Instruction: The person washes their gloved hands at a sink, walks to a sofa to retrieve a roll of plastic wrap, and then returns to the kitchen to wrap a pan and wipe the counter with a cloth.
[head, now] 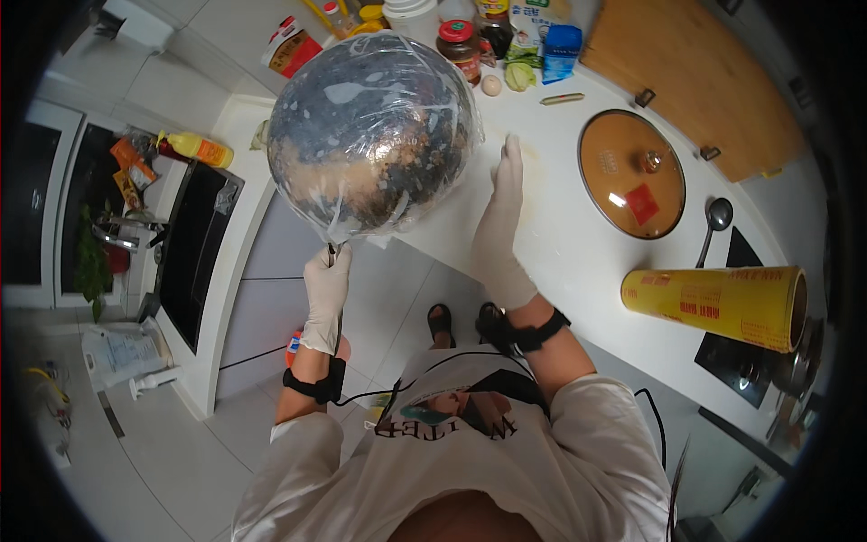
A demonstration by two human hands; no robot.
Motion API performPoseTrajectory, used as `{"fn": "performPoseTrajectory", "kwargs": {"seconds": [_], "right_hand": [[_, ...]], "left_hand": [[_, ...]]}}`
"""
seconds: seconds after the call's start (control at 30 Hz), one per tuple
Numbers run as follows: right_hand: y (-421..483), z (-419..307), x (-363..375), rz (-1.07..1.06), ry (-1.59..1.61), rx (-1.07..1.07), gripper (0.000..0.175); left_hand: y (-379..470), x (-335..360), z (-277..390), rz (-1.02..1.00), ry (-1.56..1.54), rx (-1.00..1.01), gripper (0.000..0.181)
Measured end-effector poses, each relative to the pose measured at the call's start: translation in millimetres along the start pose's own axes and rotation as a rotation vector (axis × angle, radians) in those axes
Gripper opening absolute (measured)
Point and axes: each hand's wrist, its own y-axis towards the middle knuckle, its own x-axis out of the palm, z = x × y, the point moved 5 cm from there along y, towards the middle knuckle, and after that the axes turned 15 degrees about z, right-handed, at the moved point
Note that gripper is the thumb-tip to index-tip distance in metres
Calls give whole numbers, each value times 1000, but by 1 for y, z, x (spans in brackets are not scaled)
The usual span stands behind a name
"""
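In my gloved left hand point(327, 288) is the handle of a wok point(372, 132), held up over the counter's edge. Clear cling film covers the wok, wrinkled and gathered near the handle. Through the film the wok's face looks dark grey, with brown scorched patches; it seems to be the rounded underside. My gloved right hand point(502, 210) is held flat to the right of the wok, fingers straight and holding nothing. Whether it touches the counter is hard to tell. A large yellow roll of cling film point(711, 305) stands on the counter at the right.
A glass lid point(630, 173), a metal spoon point(718, 217) and a wooden board point(684, 81) lie right of the wok. Behind it stand a red-lidded jar point(460, 57), an egg point(492, 85) and several packages. A sink point(196, 251) and yellow bottle point(200, 149) are at left.
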Motion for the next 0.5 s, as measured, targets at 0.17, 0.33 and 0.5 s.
{"fn": "performPoseTrajectory", "kwargs": {"seconds": [0.17,0.33,0.5], "right_hand": [[39,52,40,-273,400,347,46],[3,76,86,-358,353,393,42],[-56,85,139,-449,515,794,39]], "left_hand": [[-8,-17,-12,66,22,-6,34],[-12,-59,-35,191,51,49,34],[-2,-113,-74,299,31,6,35]]}}
